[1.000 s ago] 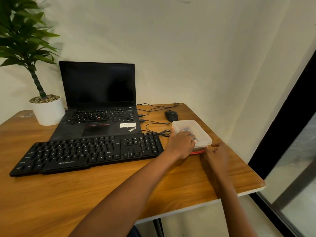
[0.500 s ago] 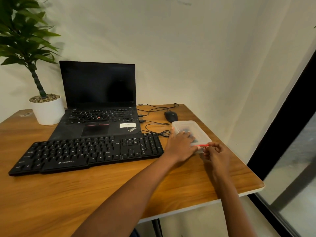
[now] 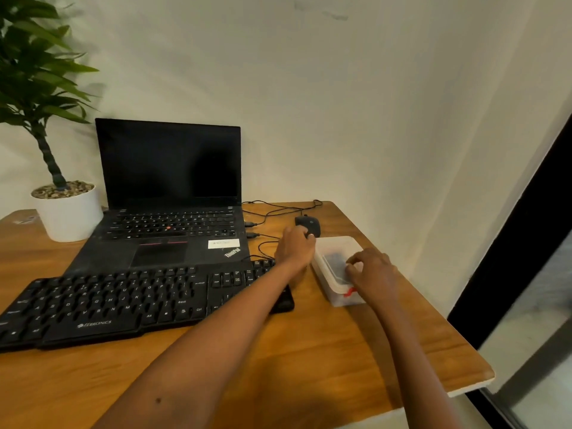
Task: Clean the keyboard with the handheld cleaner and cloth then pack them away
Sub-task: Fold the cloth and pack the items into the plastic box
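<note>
A translucent plastic container (image 3: 337, 249) with a lid and a red clip (image 3: 349, 291) on its near end stands right of the black keyboard (image 3: 130, 305). Something dark shows dimly through the lid; cleaner and cloth cannot be made out. My right hand (image 3: 373, 270) rests on top of the lid with bent fingers, just above the red clip. My left hand (image 3: 294, 247) reaches over the keyboard's right end to the container's far left corner, fingers curled there and mostly hidden behind the hand.
A black mouse (image 3: 309, 226) lies just beyond my left hand, its cable trailing to an open laptop (image 3: 168, 212) behind the keyboard. A potted plant (image 3: 66, 212) stands at the back left. The wooden table's right edge (image 3: 483, 376) is near the container.
My left hand left the lid's top and moved to the container's far left corner. My right hand rose from the red clip onto the lid.
</note>
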